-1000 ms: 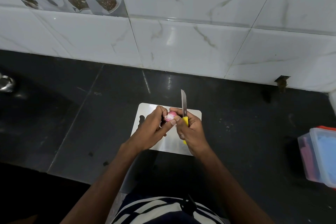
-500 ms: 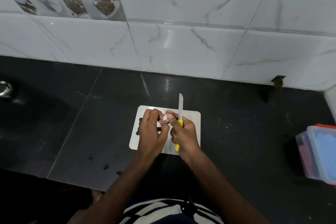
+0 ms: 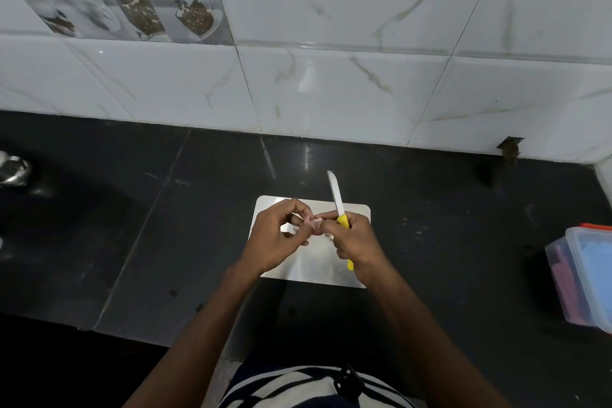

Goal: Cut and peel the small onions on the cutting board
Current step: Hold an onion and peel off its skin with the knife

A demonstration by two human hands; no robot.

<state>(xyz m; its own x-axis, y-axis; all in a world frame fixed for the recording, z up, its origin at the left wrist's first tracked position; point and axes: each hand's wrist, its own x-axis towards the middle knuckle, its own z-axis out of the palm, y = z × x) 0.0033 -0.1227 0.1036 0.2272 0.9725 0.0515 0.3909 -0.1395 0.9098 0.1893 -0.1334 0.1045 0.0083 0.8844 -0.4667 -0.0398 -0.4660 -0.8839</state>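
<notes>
A small pale pink onion (image 3: 314, 224) is held between both hands just above the white cutting board (image 3: 318, 270). My left hand (image 3: 276, 237) pinches it from the left with its fingertips. My right hand (image 3: 356, 242) grips a knife with a yellow handle (image 3: 337, 200); its white blade points up and away from me, and the thumb and forefinger of that hand touch the onion's right side. Much of the onion is hidden by the fingers. A bit of pinkish peel (image 3: 328, 236) lies on the board below it.
The board lies on a black stone counter (image 3: 447, 242) against a white marble-tiled wall (image 3: 331, 93). A clear plastic box with a blue lid (image 3: 583, 278) stands at the right edge. A shiny metal object (image 3: 11, 169) sits at the far left.
Both hands have stayed over the board working on the onion. The left hand's fingers have shifted on it, and the knife blade now leans slightly to the left.
</notes>
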